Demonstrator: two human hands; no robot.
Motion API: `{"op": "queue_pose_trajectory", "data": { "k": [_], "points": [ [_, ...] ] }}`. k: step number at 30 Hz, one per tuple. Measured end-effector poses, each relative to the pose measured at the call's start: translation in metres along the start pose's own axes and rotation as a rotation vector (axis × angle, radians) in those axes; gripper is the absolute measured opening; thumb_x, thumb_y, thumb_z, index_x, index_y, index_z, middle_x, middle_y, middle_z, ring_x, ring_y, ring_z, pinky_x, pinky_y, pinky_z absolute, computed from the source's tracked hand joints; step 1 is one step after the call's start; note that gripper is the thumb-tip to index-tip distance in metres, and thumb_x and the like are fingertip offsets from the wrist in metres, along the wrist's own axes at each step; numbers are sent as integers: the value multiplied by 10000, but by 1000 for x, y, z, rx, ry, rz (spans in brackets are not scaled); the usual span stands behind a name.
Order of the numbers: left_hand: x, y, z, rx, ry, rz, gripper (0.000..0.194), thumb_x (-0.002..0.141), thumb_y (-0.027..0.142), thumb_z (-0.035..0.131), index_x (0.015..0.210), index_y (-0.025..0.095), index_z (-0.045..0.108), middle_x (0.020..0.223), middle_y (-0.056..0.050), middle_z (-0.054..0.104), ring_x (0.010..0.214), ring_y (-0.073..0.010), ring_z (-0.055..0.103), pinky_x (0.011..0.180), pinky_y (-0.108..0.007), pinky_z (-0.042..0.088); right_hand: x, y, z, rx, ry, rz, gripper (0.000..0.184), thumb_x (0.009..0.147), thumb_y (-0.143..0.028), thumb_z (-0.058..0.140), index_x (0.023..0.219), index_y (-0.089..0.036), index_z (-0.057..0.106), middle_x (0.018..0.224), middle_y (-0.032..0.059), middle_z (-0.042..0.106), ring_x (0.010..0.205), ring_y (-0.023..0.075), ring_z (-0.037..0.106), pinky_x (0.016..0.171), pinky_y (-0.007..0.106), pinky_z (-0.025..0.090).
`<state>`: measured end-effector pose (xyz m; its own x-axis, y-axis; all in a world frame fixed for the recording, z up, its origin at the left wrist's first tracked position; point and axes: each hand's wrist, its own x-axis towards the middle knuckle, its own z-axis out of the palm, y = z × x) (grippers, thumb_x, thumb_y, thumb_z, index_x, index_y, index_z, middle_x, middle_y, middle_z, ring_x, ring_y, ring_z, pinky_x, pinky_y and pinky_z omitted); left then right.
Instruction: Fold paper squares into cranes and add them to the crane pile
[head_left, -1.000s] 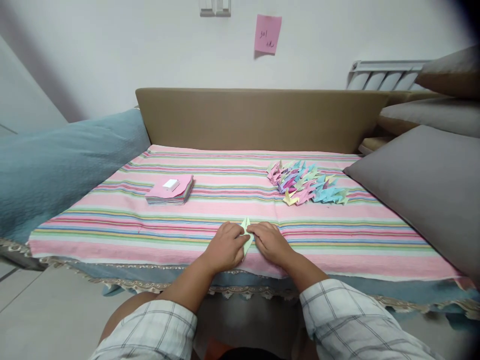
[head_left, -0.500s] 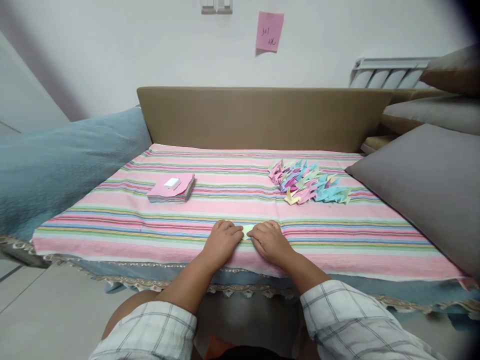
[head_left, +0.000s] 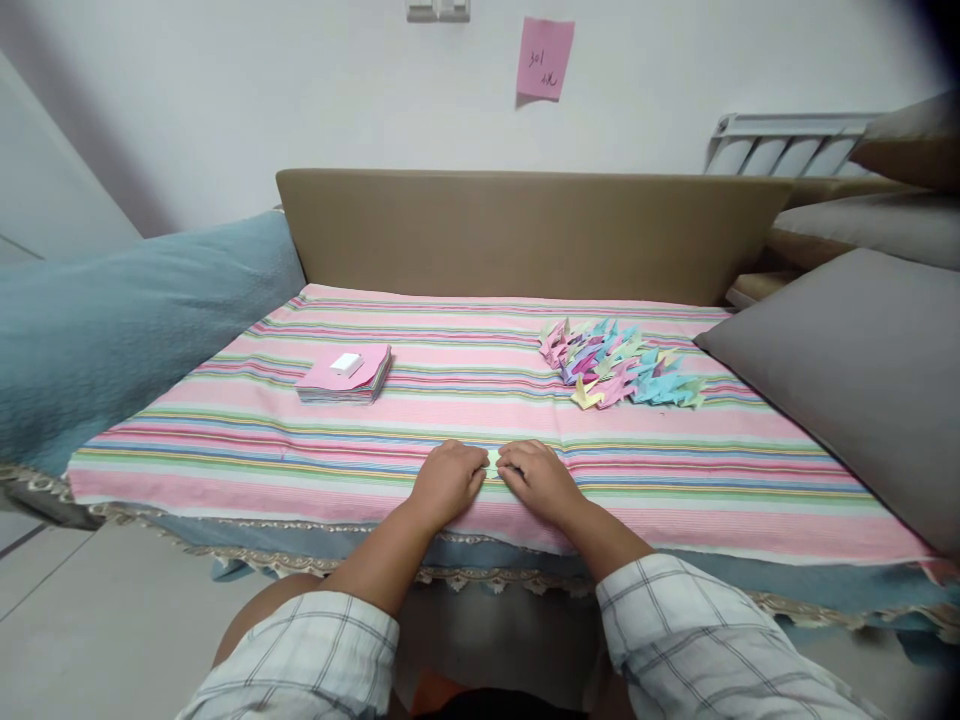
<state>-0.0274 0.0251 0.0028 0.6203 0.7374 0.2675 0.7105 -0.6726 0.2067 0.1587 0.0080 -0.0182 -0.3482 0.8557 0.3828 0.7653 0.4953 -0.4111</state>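
A small pale green piece of paper (head_left: 493, 463) shows in the gap between my two hands, close to the front of the striped cloth. My left hand (head_left: 450, 478) grips its left side with curled fingers. On the right side, my right hand (head_left: 538, 480) holds it the same way, thumb and fingers pressed together. Both hands rest low over the cloth and cover most of the paper, so its folds are hard to make out.
A pile of folded paper cranes (head_left: 619, 365) lies behind and right of my hands. Back left sits a stack of coloured paper (head_left: 337, 385) with a small white block (head_left: 346, 364) on top. A grey cushion (head_left: 847, 370) leans at the right; a brown backrest (head_left: 525, 235) runs behind.
My hands have drawn slightly closer together, and less of the green paper shows between them. The whole view has shifted a little.
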Motion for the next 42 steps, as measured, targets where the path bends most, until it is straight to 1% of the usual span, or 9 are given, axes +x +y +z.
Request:
{"op": "queue_pose_trajectory", "data": {
  "k": [6, 10, 13, 16, 22, 27, 34, 38, 42],
  "points": [
    [1, -1, -1, -11, -2, -21, 169, 799, 184, 505, 909, 211, 630, 867, -36, 685, 864, -201, 571, 806, -334, 425, 2, 0, -3, -89, -21, -34, 123, 843, -259, 568, 938, -219, 635, 1007, 40, 669, 956, 186, 563, 838, 330, 359],
    [1, 1, -2, 9, -2, -26, 154, 799, 192, 503, 886, 209, 629, 835, -30, 678, 821, -196, 561, 781, -324, 419, 2, -3, -4, -209, -34, -79, 132, 876, -276, 525, 920, -205, 627, 968, 45, 667, 918, 180, 557, 802, 310, 325],
    [2, 2, -3, 31, -7, -33, 126, 809, 211, 502, 824, 207, 626, 777, -25, 663, 788, -193, 553, 753, -309, 415, 3, -6, -3, -289, -13, -103, 159, 897, -270, 482, 872, -191, 617, 900, 44, 664, 857, 169, 553, 759, 299, 301],
    [3, 3, -4, 37, -1, -47, 158, 837, 223, 476, 782, 208, 624, 749, -24, 658, 772, -185, 552, 741, -297, 410, 4, -7, 0, -332, 21, -112, 176, 900, -256, 466, 822, -184, 607, 835, 35, 655, 807, 160, 543, 732, 292, 283],
    [5, 2, -1, 51, 3, -65, 206, 876, 237, 446, 822, 211, 643, 783, -35, 672, 787, -180, 572, 739, -291, 406, 6, -6, 7, -371, 83, -91, 176, 887, -231, 476, 773, -182, 600, 775, 29, 644, 753, 151, 535, 703, 287, 272],
    [6, -2, 4, 105, 17, -106, 226, 900, 241, 411, 887, 205, 633, 792, -48, 669, 783, -193, 579, 713, -297, 418, 7, -5, 8, -293, 97, -35, 137, 873, -236, 503, 813, -196, 619, 821, 25, 672, 792, 161, 566, 708, 284, 307],
    [7, -11, 9, -26, 46, -33, 197, 814, 126, 510, 873, 219, 673, 883, -16, 710, 868, -176, 607, 821, -301, 442, 7, -3, 3, -66, 55, 49, 171, 879, -225, 496, 975, -226, 638, 981, 23, 692, 916, 188, 586, 798, 308, 380],
    [7, -12, 9, -30, 46, -25, 205, 802, 132, 527, 893, 225, 685, 907, -10, 719, 874, -180, 617, 828, -307, 452, 5, -2, -5, 13, -23, 15, 220, 828, -180, 527, 1026, -225, 612, 1022, 28, 672, 956, 194, 572, 847, 333, 387],
    [7, -11, 8, -20, 26, -40, 210, 805, 148, 521, 901, 231, 688, 906, -9, 722, 875, -184, 618, 814, -308, 459, 2, -1, -9, -10, -84, -32, 178, 786, -251, 610, 962, -247, 638, 1097, 31, 642, 1021, 215, 545, 883, 374, 368]
  ]
}}
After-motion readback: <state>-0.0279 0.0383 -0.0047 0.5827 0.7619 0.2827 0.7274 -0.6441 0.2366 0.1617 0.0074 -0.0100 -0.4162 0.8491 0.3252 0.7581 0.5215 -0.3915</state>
